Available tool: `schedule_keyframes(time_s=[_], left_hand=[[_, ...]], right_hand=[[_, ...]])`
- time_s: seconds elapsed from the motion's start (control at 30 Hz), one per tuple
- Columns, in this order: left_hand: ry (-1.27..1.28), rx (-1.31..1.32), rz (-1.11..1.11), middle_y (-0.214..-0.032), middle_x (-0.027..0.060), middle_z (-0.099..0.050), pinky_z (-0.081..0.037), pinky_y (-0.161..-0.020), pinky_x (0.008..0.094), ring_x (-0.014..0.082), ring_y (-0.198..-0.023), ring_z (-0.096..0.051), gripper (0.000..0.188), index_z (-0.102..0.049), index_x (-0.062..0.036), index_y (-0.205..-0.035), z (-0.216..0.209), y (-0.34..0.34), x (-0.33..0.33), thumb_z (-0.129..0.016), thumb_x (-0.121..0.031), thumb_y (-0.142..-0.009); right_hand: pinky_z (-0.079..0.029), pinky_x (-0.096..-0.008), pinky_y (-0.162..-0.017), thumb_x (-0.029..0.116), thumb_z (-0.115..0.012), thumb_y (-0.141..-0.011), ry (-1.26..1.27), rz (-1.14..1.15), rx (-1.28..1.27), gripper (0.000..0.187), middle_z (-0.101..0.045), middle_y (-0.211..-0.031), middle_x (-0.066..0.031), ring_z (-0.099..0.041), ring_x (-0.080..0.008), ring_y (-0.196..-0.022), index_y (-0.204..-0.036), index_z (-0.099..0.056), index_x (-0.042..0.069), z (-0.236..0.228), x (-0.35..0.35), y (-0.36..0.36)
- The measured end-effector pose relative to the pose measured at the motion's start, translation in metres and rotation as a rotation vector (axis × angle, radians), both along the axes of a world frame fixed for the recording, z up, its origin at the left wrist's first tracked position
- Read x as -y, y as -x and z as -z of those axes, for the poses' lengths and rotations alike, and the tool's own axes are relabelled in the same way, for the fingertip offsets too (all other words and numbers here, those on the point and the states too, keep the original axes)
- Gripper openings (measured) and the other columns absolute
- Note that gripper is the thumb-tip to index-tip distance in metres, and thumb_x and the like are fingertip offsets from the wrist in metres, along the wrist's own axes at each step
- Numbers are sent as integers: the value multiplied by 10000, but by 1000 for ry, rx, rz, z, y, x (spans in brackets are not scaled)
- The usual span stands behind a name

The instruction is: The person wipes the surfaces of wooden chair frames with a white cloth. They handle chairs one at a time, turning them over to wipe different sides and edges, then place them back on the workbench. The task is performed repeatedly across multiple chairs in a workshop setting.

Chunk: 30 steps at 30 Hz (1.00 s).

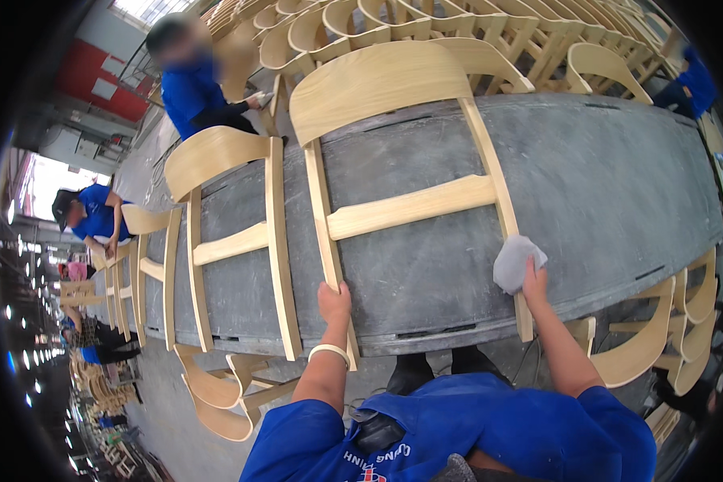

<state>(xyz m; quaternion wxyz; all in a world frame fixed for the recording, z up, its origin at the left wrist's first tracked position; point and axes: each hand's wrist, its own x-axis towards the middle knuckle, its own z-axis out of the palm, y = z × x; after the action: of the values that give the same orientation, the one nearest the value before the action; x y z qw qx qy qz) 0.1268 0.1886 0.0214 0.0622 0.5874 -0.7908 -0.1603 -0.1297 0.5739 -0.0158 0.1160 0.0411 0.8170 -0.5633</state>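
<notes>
blue shirt (458, 426): worn by the person at work, nearest the camera; the body stands close against the table's near edge, probably so both arms reach the wood without stretching.
far-left co-worker (100, 213): bent over chair parts farther along the same table.
co-worker across the table (193, 92): on the far side, one hand close to a piece of wood.
neighbouring frames (231, 243): lying in a line with legs pointing to the near edge, perhaps so each is within easy reach.
left hand (334, 302): closed around the left leg near its foot, a pale bangle (330, 350) on the wrist; the grip seems meant to steady the wood.
chair frame (414, 209): on the table in front of the person, between the hands, curved back at the far side, feet just past the near edge, which leaves the legs easy to grasp.
right hand (536, 285): fingers bent over a grey pad (514, 263), held against the right leg; its underside is hidden.
table (627, 189): broad and grey, giving the frame a flat support.
chairs below (639, 345): gathered beside the near edge, likely out of the way.
</notes>
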Motion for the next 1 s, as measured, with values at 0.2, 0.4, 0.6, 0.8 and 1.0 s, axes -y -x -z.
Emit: schedule_keyframes(time_s=[0.2, 0.4, 0.6, 0.8, 1.0], left_hand=[[-7, 32, -16, -922, 239, -587, -457, -737, 493, 427, -877, -572, 384, -522, 8, -914, -3, 1, 3, -609, -343, -785], [-23, 23, -17, -911, 203, -584, -461, -747, 493, 398, -874, -571, 356, -520, -23, -894, -3, 1, 3, -601, -351, -783], [-55, 12, 6, -904, 199, -566, -458, -738, 485, 392, -872, -561, 346, -508, -15, -885, -3, 1, 5, -594, -337, -791], [-52, -26, 12, -891, 195, -556, -450, -733, 489, 396, -855, -553, 334, -502, -16, -896, -2, -2, 6, -593, -320, -792], [-70, -80, 61, -875, 198, -539, -434, -732, 487, 392, -856, -531, 327, -492, -11, -902, -1, -4, 10, -603, -291, -776]], right_hand=[[-436, -408, -852, 320, -434, -944, -277, -78, -157, 426, -608, -1065, -239, -573, -376, -1014, -1099, -567, -54, 23, 59, 60], [-436, -415, -849, 314, -405, -952, -315, -65, -117, 426, -609, -1066, -236, -573, -381, -1007, -1115, -567, -45, 15, 63, 57], [-437, -413, -843, 317, -396, -958, -420, -70, -129, 433, -611, -1066, -233, -577, -386, -996, -1135, -556, -45, 6, 67, 56], [-440, -415, -834, 345, -374, -963, -448, -64, -162, 466, -608, -1069, -240, -573, -393, -1001, -1124, -558, -51, 20, 61, 58], [-444, -420, -822, 369, -363, -963, -583, -61, -161, 487, -616, -1050, -241, -581, -394, -990, -1115, -565, -48, 21, 60, 58]])
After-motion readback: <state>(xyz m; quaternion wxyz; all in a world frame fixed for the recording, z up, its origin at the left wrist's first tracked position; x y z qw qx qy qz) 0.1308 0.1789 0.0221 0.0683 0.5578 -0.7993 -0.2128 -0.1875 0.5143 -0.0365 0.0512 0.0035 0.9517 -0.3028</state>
